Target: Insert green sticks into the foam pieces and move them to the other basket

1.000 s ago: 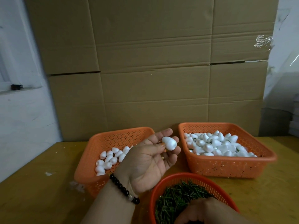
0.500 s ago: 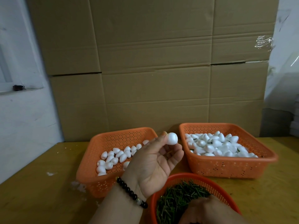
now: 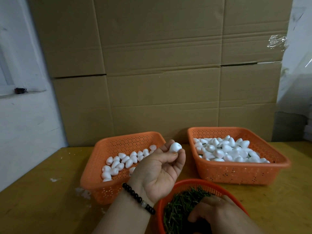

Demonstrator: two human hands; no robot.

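Head: L hand [image 3: 158,173] pinches foam piece [image 3: 175,147]

Across the lower part of the frame we see a yellow-brown wooden tabletop [image 3: 42,196], its surface scuffed, with small white crumbs [image 3: 53,179] scattered on it at the lower left. Behind it, filling the centre and top of the frame, stands a wall of large brown cardboard boxes [image 3: 160,73], stacked with dark seams between them. A crumpled strip of clear packing tape [image 3: 276,43] clings to the upper right corner of that stack. On the left we see a white painted wall [image 3: 25,124] with a ledge, and on the ledge sits a small dark object [image 3: 20,90], too small to identify. At the right edge hangs translucent plastic sheeting [image 3: 298,73].
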